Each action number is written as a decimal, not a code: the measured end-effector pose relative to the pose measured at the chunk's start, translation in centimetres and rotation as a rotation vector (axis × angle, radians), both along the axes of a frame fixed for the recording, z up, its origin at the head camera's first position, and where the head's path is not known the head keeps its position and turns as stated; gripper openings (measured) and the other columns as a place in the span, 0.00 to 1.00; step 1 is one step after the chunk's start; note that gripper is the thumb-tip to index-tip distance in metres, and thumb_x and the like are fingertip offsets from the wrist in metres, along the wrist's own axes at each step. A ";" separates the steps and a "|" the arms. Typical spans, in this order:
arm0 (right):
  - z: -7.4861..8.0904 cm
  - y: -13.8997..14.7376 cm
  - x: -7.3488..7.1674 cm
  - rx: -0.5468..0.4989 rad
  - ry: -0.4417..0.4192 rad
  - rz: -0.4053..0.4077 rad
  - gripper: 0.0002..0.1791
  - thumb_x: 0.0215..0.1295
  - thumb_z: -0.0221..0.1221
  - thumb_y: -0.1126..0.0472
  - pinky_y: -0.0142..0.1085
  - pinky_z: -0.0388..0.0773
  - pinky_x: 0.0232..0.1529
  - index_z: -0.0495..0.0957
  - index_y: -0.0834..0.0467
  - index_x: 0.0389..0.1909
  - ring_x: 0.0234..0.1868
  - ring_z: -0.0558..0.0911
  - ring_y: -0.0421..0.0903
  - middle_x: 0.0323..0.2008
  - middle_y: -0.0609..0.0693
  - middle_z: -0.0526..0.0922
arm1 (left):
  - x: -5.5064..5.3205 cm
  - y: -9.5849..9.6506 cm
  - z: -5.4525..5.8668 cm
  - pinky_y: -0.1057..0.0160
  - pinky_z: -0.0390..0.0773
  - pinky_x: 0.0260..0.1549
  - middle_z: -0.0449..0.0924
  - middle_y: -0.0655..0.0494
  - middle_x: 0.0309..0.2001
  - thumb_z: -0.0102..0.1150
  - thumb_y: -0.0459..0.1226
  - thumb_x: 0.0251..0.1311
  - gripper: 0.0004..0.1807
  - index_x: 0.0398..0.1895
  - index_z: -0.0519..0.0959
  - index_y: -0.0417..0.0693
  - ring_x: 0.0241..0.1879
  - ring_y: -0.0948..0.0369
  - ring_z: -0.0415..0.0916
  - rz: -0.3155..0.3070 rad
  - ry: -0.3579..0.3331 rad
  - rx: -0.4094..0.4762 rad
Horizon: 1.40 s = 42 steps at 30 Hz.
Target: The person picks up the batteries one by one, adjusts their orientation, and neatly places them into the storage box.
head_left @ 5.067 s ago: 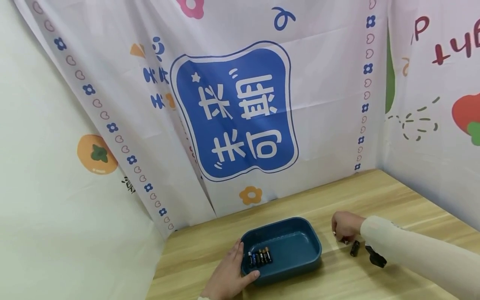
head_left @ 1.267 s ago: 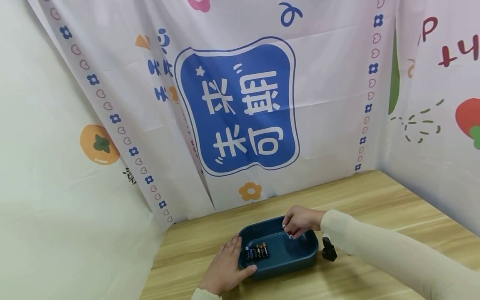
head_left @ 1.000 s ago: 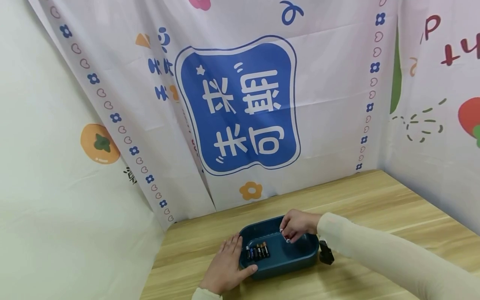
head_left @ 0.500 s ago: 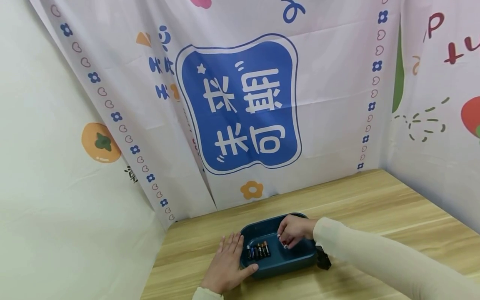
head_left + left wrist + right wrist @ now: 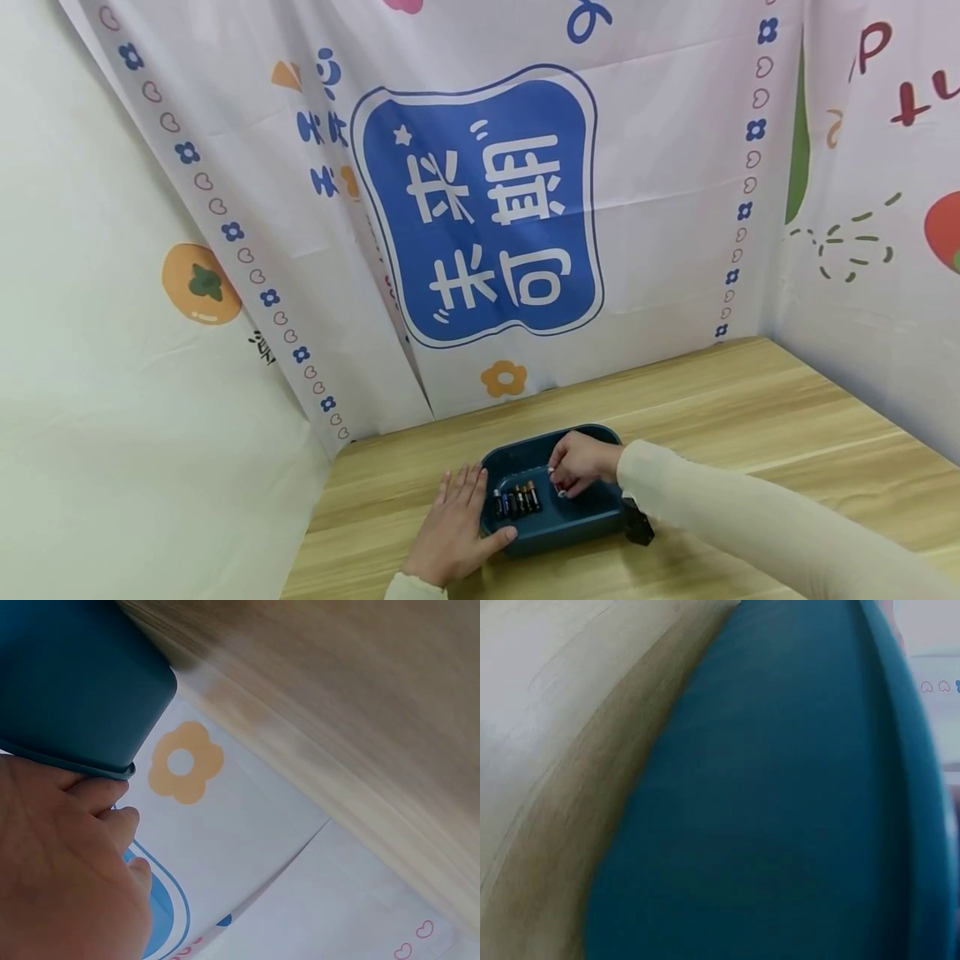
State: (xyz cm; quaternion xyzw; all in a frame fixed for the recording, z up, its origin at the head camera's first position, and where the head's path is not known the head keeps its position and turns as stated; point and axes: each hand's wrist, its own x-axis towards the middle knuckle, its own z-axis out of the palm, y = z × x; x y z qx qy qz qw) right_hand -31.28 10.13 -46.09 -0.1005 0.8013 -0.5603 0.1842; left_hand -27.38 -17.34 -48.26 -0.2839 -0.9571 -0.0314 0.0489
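A dark blue rectangular box (image 5: 570, 537) stands on the table. My left hand (image 5: 453, 525) rests against its left end, with fairly straight fingers along the outer wall and the thumb by the front corner. The left wrist view shows those fingers touching just by the box's rim (image 5: 67, 763). Several small dark batteries (image 5: 516, 502) lie side by side in the box's left part. Inside the box, to the right of that row, my right hand (image 5: 583, 464) reaches low and pinches a small battery, mostly hidden by the fingers. Only the box's outer wall (image 5: 757, 787) fills the right wrist view.
The wooden table (image 5: 750, 417) extends to the right and behind the box. A printed white cloth (image 5: 660, 250) hangs along the table's back edge. A black wrist camera (image 5: 639, 525) under my right sleeve hangs close outside the box's right wall.
Earlier, my right hand was on the table right of the box, beside a dark battery. It has since moved into the box and edged left and lower. The left hand has stayed in place.
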 end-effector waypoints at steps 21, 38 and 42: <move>-0.8 -2.1 -0.4 0.040 -0.024 -0.030 0.06 0.59 0.61 0.76 0.41 0.84 0.30 0.78 0.69 0.38 0.29 0.83 0.49 0.30 0.58 0.81 | 0.0 0.0 0.0 0.42 0.38 0.69 0.45 0.44 0.76 0.36 0.71 0.63 0.53 0.76 0.51 0.41 0.74 0.48 0.42 -0.003 -0.010 0.010; -1.4 -3.2 -1.0 0.130 -0.016 -0.064 0.05 0.58 0.63 0.76 0.39 0.83 0.28 0.77 0.66 0.33 0.28 0.82 0.49 0.30 0.56 0.79 | -0.2 0.2 0.2 0.44 0.36 0.70 0.45 0.44 0.76 0.35 0.71 0.63 0.53 0.77 0.49 0.40 0.75 0.50 0.40 -0.010 -0.044 0.017; -1.5 -3.5 -0.9 0.155 0.004 -0.078 0.05 0.58 0.63 0.76 0.38 0.83 0.26 0.78 0.65 0.32 0.27 0.82 0.49 0.29 0.55 0.79 | -0.1 0.1 0.1 0.44 0.37 0.70 0.45 0.44 0.76 0.35 0.71 0.63 0.53 0.76 0.50 0.40 0.74 0.50 0.41 -0.010 -0.047 0.011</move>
